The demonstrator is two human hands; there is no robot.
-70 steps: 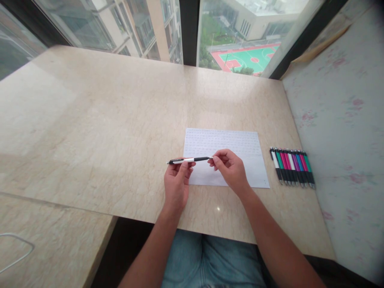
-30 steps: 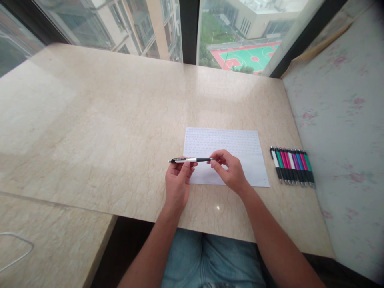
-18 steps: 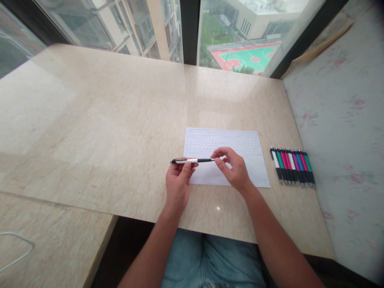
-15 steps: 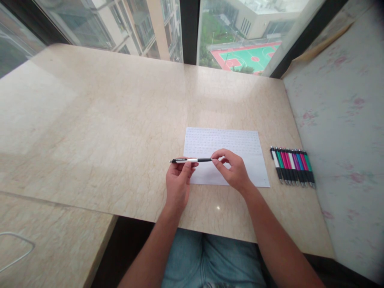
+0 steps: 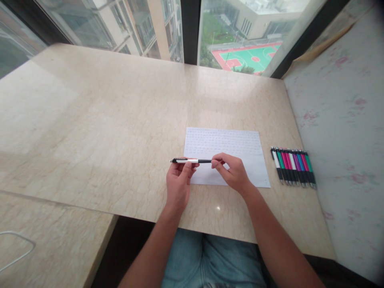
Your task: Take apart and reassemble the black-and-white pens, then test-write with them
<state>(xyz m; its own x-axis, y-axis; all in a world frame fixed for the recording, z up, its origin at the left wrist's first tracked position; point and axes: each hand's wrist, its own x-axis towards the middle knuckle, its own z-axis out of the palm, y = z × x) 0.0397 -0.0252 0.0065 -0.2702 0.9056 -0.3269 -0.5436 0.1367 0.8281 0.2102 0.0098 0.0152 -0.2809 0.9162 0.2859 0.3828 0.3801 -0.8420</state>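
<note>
A white and black pen (image 5: 193, 161) lies level between my two hands, over the lower left part of a sheet of paper (image 5: 231, 172). My left hand (image 5: 179, 176) grips its white barrel between thumb and fingers, with the clip end pointing left. At the black grip end, the fingertips of my right hand (image 5: 232, 170) pinch the pen's tip, which they cover. Rows of small handwriting fill the upper part of the sheet; its lower part is blank.
Several pens (image 5: 292, 166) in white, green, pink, purple and blue lie in a row right of the paper, near the papered wall (image 5: 345, 152). A white cable (image 5: 30, 244) rests on the lower surface at left. Windows stand behind the stone counter (image 5: 120, 112).
My right hand has shifted slightly at the pen's tip, its fingers curled a little lower. The pen and my left hand have hardly moved.
</note>
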